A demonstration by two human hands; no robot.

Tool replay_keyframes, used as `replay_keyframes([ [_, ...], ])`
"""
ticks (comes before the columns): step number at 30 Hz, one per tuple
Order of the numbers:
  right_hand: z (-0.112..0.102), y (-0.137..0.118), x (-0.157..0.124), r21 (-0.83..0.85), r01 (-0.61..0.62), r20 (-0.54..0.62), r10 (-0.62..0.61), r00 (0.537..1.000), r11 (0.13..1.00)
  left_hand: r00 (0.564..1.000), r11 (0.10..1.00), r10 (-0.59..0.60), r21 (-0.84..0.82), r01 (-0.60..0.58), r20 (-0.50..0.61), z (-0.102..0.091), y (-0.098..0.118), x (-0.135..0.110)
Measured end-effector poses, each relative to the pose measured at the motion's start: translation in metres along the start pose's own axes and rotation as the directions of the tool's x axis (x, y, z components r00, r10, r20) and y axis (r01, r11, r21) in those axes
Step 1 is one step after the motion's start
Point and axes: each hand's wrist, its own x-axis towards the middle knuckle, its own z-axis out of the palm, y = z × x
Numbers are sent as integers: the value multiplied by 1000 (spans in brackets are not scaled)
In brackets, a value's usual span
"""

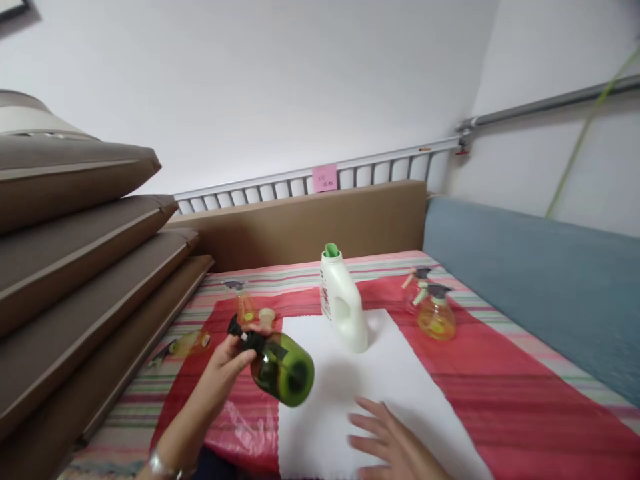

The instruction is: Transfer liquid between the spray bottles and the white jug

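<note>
My left hand [233, 357] grips a green translucent pump bottle [283, 369] by its black pump neck, tilted so that its base points right and towards me. Some green liquid shows inside. Over the white cloth [320, 427] my right hand [383, 440] is held with spread fingers and nothing in it. A large pale jug [343, 303] with a handle and a green spout in its mouth stands upright at the back of the cloth. Behind my left hand are a spray bottle [245, 305] with yellow liquid and a cream-coloured cap [267, 317].
A yellow spray bottle [187, 345] lies on its side at the left. Two spray bottles stand at the right, the nearer one [437, 319] holding yellow liquid. Stacked brown cushions [85, 260] border the left, a blue padded panel [530, 280] the right. Red sheeting [480, 360] covers striped cloth.
</note>
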Motion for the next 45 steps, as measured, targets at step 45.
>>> replay_keyframes([
  [45,76,-3,-49,255,92,278,-164,947,962,930,901,-128,-433,-36,-343,118,8,-67],
])
